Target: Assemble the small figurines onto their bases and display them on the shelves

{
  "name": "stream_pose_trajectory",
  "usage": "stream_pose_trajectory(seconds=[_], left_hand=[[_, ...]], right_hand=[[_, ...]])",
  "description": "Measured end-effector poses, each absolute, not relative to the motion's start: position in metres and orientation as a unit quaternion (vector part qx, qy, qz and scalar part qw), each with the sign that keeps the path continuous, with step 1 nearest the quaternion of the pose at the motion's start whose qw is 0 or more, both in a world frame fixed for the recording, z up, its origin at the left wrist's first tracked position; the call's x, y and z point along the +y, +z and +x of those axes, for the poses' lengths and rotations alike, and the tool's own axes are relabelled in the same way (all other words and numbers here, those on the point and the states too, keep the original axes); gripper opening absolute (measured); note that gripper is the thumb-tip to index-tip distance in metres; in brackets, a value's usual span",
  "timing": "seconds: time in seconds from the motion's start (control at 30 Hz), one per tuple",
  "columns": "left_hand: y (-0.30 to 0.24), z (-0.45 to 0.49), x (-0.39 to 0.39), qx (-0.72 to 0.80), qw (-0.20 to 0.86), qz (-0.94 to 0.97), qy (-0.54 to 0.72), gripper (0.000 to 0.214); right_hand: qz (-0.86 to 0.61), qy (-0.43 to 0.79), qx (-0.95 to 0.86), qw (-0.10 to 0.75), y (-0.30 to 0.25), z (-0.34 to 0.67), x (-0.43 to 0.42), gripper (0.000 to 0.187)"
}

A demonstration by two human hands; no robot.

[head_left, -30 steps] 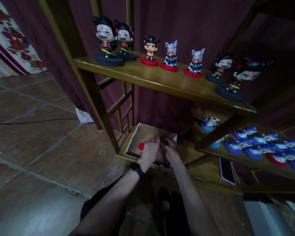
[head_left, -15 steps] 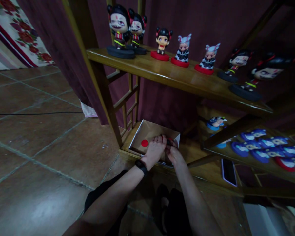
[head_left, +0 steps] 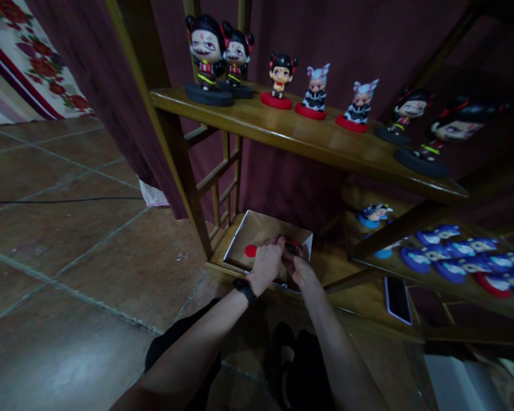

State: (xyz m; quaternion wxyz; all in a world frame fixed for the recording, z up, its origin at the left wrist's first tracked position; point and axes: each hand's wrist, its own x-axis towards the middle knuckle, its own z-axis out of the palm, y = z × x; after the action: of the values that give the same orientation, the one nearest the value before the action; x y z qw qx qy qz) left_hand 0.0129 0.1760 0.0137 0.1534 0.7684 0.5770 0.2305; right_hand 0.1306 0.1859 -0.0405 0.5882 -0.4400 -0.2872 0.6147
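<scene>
Both hands are inside a shallow cardboard box [head_left: 240, 237] on the low shelf. My left hand [head_left: 266, 261] has its fingers curled against a small black-and-red figurine [head_left: 292, 248], mostly covered by the hands. From the other side my right hand [head_left: 298, 267] closes on the same piece, its fingertips partly hidden. To the left of my left hand, a flat red disc [head_left: 251, 251] lies on the box bottom. A dark band [head_left: 245, 290] circles my left wrist.
Above the box runs a wooden shelf [head_left: 300, 134] bearing several figurines on black or red bases, such as one boy figurine [head_left: 280, 77]. To the right, blue figurines [head_left: 445, 251] crowd a lower board. A phone [head_left: 397, 299] lies on the low shelf. Wooden posts frame the box.
The hands stay in the box around the figurine. My left fingers have shifted slightly, and my right fingers have moved a little on the piece. The view has tilted slightly.
</scene>
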Motion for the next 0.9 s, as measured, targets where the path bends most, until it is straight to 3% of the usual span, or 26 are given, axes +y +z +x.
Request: stream_pose_trajectory(seconds=[0.23, 0.37, 0.53, 0.77, 0.9], left_hand=[[-0.003, 0.006, 0.206, 0.535, 0.504, 0.532, 0.421, 0.02], [-0.006, 0.004, 0.206, 0.468, 0.647, 0.409, 0.442, 0.022], [0.001, 0.002, 0.201, 0.464, 0.683, 0.341, 0.45, 0.033], [-0.001, 0.005, 0.2, 0.468, 0.682, 0.332, 0.454, 0.03], [-0.001, 0.007, 0.202, 0.425, 0.658, 0.375, 0.495, 0.029]], right_hand=[[-0.413, 0.651, -0.305, 0.559, -0.025, 0.132, 0.186, 0.029], [-0.42, 0.64, -0.318, 0.56, -0.019, 0.132, 0.185, 0.027], [-0.425, 0.639, -0.318, 0.557, -0.017, 0.134, 0.184, 0.03], [-0.421, 0.633, -0.318, 0.567, -0.019, 0.135, 0.184, 0.031], [-0.409, 0.619, -0.32, 0.589, -0.019, 0.135, 0.186, 0.04]])
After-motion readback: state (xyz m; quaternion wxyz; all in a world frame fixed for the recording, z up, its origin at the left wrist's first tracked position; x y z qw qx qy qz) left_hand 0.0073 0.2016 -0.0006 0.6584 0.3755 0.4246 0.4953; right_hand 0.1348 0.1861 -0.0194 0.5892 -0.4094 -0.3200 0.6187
